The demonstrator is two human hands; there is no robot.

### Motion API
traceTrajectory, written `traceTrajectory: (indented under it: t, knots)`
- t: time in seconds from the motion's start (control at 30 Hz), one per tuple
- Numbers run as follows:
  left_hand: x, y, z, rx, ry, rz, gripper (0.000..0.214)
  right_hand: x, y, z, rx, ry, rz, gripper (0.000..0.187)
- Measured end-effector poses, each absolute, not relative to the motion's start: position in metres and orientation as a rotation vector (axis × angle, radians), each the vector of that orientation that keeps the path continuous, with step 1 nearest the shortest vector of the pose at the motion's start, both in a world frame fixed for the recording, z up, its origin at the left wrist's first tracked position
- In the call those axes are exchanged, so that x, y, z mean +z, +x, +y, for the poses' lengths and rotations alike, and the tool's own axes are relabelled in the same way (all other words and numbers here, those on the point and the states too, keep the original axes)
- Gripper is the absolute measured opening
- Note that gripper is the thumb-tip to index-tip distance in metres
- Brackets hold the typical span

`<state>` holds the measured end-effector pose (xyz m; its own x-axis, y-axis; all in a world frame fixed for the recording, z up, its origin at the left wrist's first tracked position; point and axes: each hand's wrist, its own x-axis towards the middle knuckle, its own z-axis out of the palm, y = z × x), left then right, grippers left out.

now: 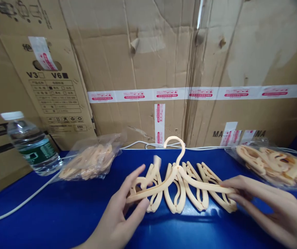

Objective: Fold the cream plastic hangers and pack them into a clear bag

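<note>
A beige plastic folding clothes hanger [198, 184] is spread out above the table, its hook pointing up. My left hand [122, 207] is closed around the hanger's left arm, where a smaller curved piece sticks up beside the fingers. At the other end, my right hand [262, 204] pinches the tip of the right arm between thumb and fingers. Behind and below this hanger, several folded hangers [174, 204] of the same colour lie in a row, partly covered by it.
On the blue table [70, 214], a clear bag of folded hangers [91, 160] lies left and another bag of hangers [280, 166] lies right. A water bottle [33, 145] stands far left by a white cable [21, 207]. Cardboard boxes [138, 62] wall off the back.
</note>
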<state>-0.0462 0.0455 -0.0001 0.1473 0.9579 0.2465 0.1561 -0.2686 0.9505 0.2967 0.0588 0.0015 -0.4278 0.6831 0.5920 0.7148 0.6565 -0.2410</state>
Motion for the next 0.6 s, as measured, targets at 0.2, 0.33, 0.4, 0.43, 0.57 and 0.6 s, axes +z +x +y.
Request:
traceTrajectory:
  t: [0.2, 0.33, 0.4, 0.43, 0.57, 0.6]
  knots:
    - [0.007, -0.051, 0.049, 1.071, 1.709, 1.184, 0.040, 0.006, 0.292, 0.055, -0.257, -0.963, -2.320, 0.033]
    - [0.006, -0.051, 0.052, 1.074, 1.660, 1.175, 0.039, 0.003, 0.300, 0.052, -0.545, -0.977, -2.358, 0.041]
    - [0.006, -0.051, 0.052, 1.060, 1.658, 1.157, 0.038, 0.000, 0.304, 0.049, -0.664, -0.984, -2.361, 0.050]
    - [0.006, -0.051, 0.051, 1.046, 1.654, 1.151, 0.038, -0.001, 0.306, 0.047, -0.709, -0.974, -2.358, 0.055]
    - [0.007, -0.051, 0.051, 0.976, 1.634, 1.137, 0.039, -0.004, 0.305, 0.041, -0.743, -0.981, -2.351, 0.064]
    - [0.008, -0.051, 0.051, 0.964, 1.629, 1.136, 0.039, -0.005, 0.303, 0.041, -0.707, -0.990, -2.346, 0.064]
